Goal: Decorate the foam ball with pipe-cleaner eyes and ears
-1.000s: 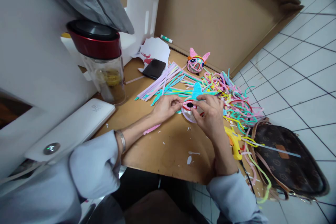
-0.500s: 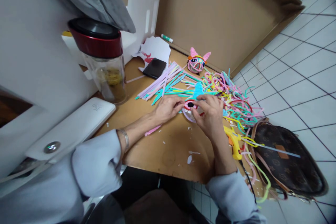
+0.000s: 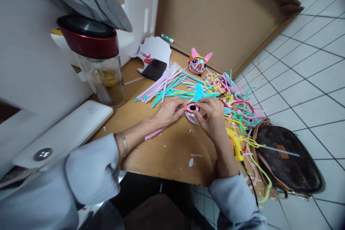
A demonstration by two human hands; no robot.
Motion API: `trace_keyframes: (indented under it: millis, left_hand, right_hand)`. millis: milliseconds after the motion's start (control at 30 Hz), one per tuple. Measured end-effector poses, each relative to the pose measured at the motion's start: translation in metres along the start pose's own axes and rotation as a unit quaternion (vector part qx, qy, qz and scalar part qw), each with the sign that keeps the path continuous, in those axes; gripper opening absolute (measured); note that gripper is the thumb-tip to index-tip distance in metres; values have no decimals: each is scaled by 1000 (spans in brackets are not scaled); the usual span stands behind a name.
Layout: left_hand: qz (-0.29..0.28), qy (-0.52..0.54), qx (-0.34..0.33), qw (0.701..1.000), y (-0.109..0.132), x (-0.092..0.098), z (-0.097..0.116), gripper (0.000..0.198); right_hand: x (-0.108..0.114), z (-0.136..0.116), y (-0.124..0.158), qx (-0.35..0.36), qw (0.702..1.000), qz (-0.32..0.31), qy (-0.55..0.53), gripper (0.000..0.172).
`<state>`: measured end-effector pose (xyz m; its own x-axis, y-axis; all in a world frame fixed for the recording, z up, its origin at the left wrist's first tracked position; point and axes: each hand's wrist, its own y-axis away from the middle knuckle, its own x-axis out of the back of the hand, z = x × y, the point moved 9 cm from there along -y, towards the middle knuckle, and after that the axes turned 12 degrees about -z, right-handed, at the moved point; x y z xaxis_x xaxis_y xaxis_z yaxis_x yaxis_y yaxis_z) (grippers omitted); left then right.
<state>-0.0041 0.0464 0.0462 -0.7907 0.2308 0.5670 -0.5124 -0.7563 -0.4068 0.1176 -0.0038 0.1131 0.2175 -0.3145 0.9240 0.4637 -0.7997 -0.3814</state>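
Observation:
Between my hands is a pipe-cleaner animal head (image 3: 193, 108) with a blue ear (image 3: 199, 92), a pink-and-red eye patch with a black centre, and a clear round lower part edged in lilac. My left hand (image 3: 172, 109) closes its fingers on the left edge of the head. From the other side, my right hand (image 3: 211, 115) pinches it with thumb and forefinger beside the black eye. A finished-looking pink-eared head (image 3: 198, 65) stands farther back on the table. Straight pipe cleaners (image 3: 164, 84) in lilac and teal lie just behind my hands.
A tangle of bent pipe cleaners (image 3: 237, 102) covers the right side, near a yellow glue gun (image 3: 236, 143) and a brown handbag (image 3: 288, 158). At left stand a lidded glass jar (image 3: 105, 75) and a white power bank (image 3: 67, 133). A black phone (image 3: 154, 69) lies on paper.
The whole view has shifted slightly, so things appear a little farther left. Both hands keep their hold on the animal head, with hardly any movement.

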Motion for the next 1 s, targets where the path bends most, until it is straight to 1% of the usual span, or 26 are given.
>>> trace_keyframes:
  millis: [133, 267, 433, 500, 633, 800, 900, 1000]
  left_hand:
    - [13, 31, -7, 999, -1, -1, -2, 10]
    - [-3, 55, -1, 998, -2, -7, -3, 10]
    - [-7, 44, 25, 999, -5, -10, 2, 9]
    - [-4, 49, 24, 998, -8, -10, 4, 8]
    - [15, 39, -9, 999, -17, -6, 11, 7]
    - [6, 7, -40, 999, -28, -8, 25, 9]
    - [11, -5, -56, 998, -28, -9, 31, 9]
    - [27, -20, -75, 997, -25, -9, 35, 11]
  right_hand:
    - [3, 5, 2, -34, 999, 4, 7, 18]
    - [4, 11, 4, -52, 999, 1, 7, 18]
    - [3, 23, 6, -63, 997, -6, -40, 20]
    - [3, 30, 6, -66, 996, -3, -66, 20]
    - [4, 50, 8, -76, 990, 7, -119, 21]
    - [0, 73, 13, -95, 975, 10, -198, 22]
    - [0, 78, 16, -100, 971, 15, -219, 20]
    - [2, 75, 16, -101, 971, 19, -214, 20]
